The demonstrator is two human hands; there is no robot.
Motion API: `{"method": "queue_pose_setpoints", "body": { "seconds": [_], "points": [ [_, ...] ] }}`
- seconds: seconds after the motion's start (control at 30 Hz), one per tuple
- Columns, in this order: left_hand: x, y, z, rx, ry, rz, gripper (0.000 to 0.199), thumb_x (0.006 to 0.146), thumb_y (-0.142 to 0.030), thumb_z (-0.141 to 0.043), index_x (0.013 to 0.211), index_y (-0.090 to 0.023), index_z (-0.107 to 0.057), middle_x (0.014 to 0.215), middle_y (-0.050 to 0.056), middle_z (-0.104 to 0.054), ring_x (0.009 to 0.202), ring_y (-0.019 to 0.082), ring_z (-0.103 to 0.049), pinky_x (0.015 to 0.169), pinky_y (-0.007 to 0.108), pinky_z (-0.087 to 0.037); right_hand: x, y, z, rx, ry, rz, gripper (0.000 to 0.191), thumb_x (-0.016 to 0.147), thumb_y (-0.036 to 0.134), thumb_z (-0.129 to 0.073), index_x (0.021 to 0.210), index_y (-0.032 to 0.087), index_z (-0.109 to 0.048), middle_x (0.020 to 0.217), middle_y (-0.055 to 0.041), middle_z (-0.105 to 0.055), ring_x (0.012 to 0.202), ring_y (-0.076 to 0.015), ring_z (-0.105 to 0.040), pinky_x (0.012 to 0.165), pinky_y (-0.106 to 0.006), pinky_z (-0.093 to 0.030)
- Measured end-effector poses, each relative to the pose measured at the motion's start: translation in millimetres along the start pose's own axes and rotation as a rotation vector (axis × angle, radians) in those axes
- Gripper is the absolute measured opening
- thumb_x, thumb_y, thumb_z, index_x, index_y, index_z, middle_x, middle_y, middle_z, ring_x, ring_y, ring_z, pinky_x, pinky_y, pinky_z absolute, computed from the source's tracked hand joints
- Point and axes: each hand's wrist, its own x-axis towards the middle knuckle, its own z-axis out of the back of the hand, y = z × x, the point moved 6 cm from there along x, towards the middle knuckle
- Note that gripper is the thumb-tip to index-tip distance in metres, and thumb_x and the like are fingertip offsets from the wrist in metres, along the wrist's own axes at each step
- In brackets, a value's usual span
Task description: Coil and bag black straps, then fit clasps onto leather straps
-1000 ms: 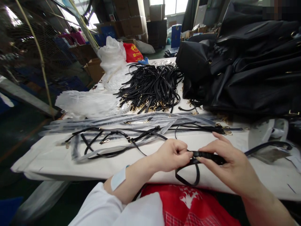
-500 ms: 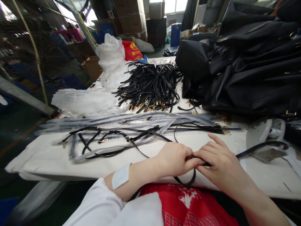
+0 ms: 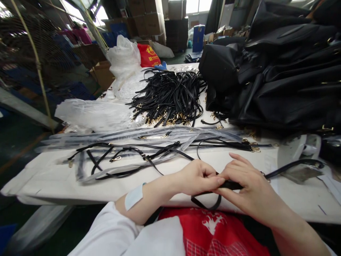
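Note:
Near the table's front edge, my left hand (image 3: 204,177) pinches a black bag strap (image 3: 231,185) between thumb and fingers. Right beside it, my right hand (image 3: 242,183) grips the same strap, its fingertips almost meeting the left ones and one finger lifted. A loop of strap hangs below the hands, and a stretch of black strap runs out to the right past my right hand. Just beyond my hands, other black straps with gold clasps lie on clear plastic sleeves (image 3: 117,137). What exactly sits between the fingertips is partly hidden.
A heap of black straps (image 3: 170,94) with gold clasps lies farther back on the white table (image 3: 48,181). Black bags (image 3: 287,78) are piled at the right. Clear plastic bags (image 3: 90,115) and a red bag (image 3: 147,56) are at the left and back.
My hands have drawn slightly apart along the strap, showing a wider black piece between them. The hanging loop has shifted left, and a gold fitting now shows beside my right hand.

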Motion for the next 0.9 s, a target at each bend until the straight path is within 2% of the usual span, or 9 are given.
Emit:
{"method": "queue_pose_setpoints", "body": {
  "seconds": [0.1,0.2,0.4,0.6,0.7,0.77,0.83,0.9],
  "points": [
    [-2,7,11.9,-0.149,-0.062,0.033,0.055,0.076,-0.061,-0.067,0.051,-0.018,-0.044,0.047,-0.006,-0.038,0.045,0.006,-0.027,0.045,0.023,-0.017,-1,-6,8,0.021,-0.008,-0.030,0.010,0.084,0.025,-0.073,0.082,0.024,-0.063,0.070,0.0067,-0.065,0.065,-0.0136,-0.063,0.113,-0.048,-0.034],
    [-7,15,28.2,-0.298,-0.155,0.046,0.058,0.072,-0.060,-0.071,0.049,-0.018,-0.039,0.044,-0.007,-0.034,0.043,0.004,-0.022,0.044,0.023,-0.013,-1,-13,13,0.005,-0.034,-0.060,0.010,0.083,0.028,-0.074,0.081,0.024,-0.065,0.073,0.0045,-0.070,0.067,-0.0154,-0.065,0.112,-0.050,-0.036],
    [-17,19,51.3,-0.454,-0.292,0.028,0.059,0.066,-0.052,-0.080,0.048,-0.018,-0.035,0.042,-0.009,-0.031,0.042,0.002,-0.021,0.044,0.021,-0.010,3,-17,12,0.038,-0.086,-0.091,0.010,0.083,0.032,-0.074,0.083,0.023,-0.069,0.075,0.0026,-0.072,0.069,-0.0172,-0.067,0.109,-0.052,-0.041],
    [-22,18,62.0,-0.595,-0.284,0.021,0.056,0.068,-0.047,-0.079,0.046,-0.018,-0.035,0.039,-0.010,-0.026,0.038,0.001,-0.017,0.043,0.020,-0.009,7,-15,13,0.044,-0.093,-0.089,0.008,0.085,0.030,-0.072,0.082,0.023,-0.070,0.076,0.0008,-0.073,0.069,-0.0182,-0.067,0.109,-0.050,-0.042],
    [-26,17,72.8,-0.568,-0.342,-0.042,0.053,0.071,-0.050,-0.077,0.051,-0.016,-0.041,0.040,-0.010,-0.028,0.039,0.002,-0.019,0.043,0.018,-0.014,6,-17,18,0.030,-0.127,-0.104,0.009,0.085,0.033,-0.071,0.083,0.024,-0.071,0.079,-0.0009,-0.075,0.075,-0.0212,-0.069,0.107,-0.049,-0.044],
    [-25,10,75.2,-0.462,-0.348,-0.146,0.046,0.071,-0.055,-0.077,0.067,-0.014,-0.057,0.050,-0.005,-0.046,0.045,0.005,-0.036,0.047,0.018,-0.029,6,-18,20,0.048,-0.164,-0.145,0.011,0.085,0.035,-0.071,0.082,0.024,-0.072,0.080,-0.0022,-0.075,0.079,-0.0230,-0.070,0.096,-0.043,-0.052],
    [-22,1,65.2,-0.234,-0.263,-0.257,0.052,0.064,-0.055,-0.083,0.093,-0.014,-0.067,0.079,0.005,-0.065,0.070,0.014,-0.058,0.066,0.025,-0.047,7,-21,19,0.119,-0.182,-0.219,0.011,0.083,0.035,-0.072,0.084,0.024,-0.072,0.082,-0.0030,-0.076,0.080,-0.0230,-0.071,0.080,-0.034,-0.057],
    [-15,-4,43.6,0.018,-0.134,-0.313,0.060,0.061,-0.046,-0.087,0.109,-0.016,-0.067,0.105,0.009,-0.068,0.096,0.021,-0.061,0.087,0.033,-0.048,9,-23,13,0.215,-0.169,-0.295,0.012,0.080,0.033,-0.075,0.086,0.023,-0.073,0.083,-0.0023,-0.076,0.077,-0.0211,-0.070,0.069,-0.028,-0.056]
  ]
}}
